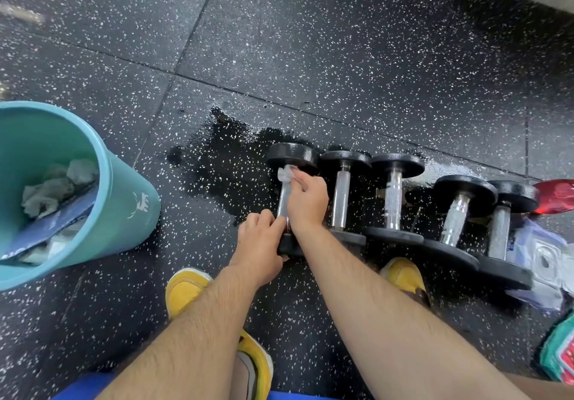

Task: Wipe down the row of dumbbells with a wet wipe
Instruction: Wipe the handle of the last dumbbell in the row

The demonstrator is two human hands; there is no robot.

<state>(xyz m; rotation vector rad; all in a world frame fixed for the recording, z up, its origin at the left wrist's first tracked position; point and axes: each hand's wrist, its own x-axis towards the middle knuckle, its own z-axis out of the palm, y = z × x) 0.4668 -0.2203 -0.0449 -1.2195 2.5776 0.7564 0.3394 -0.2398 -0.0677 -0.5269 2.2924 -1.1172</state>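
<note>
A row of dumbbells (394,200) is laid side by side on the speckled black floor (310,42), handles pointing away from the person. The leftmost dumbbell (292,154) is gripped at its near end by the left hand (261,244), whose fingers are curled about the base of the handle (283,199). A crumpled white wet wipe (286,174) is pinched in the right hand (307,200) and pressed against the far end of that handle, just under the far head. A dark wet patch (223,163) is seen beside this dumbbell. A teal bin (124,200) holding crumpled wipes is stood well to the left, and a wipes pack (546,259) is lying beyond the row's right end.
</note>
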